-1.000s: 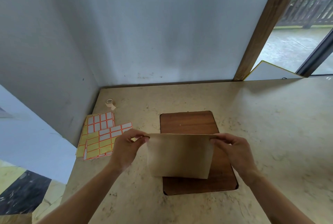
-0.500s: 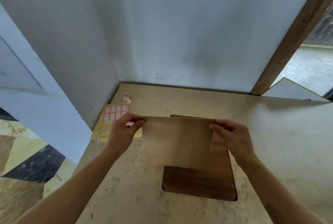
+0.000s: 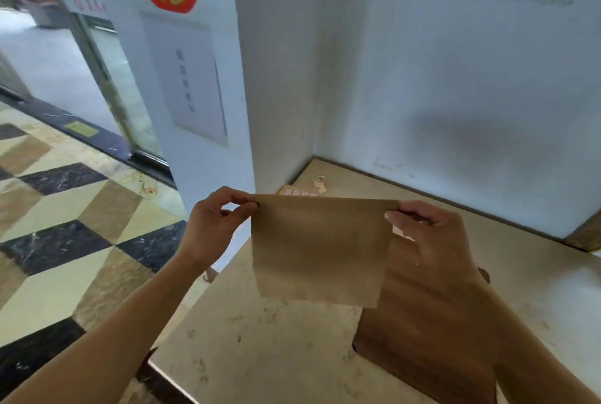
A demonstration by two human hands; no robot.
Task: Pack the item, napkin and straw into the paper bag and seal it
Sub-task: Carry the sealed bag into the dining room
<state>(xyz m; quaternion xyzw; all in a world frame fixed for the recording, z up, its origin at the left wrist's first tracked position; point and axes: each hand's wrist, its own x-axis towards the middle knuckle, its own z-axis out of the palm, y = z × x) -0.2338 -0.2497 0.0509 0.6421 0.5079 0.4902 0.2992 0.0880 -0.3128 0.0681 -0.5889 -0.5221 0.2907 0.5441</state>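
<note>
both grips are pinched on the top corners of the flat paper bag (image 3: 320, 249), left hand (image 3: 214, 228) and right hand (image 3: 429, 234), above the desk (image 3: 260, 355). nothing looks packed yet; next, its mouth needs spreading open.

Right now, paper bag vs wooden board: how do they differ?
The paper bag is light tan and thin; the wooden board is dark brown with visible grain. The bag hangs in the air, pinched at its top corners by the left hand and right hand; the board lies flat on the table. Both are rectangular.
</note>
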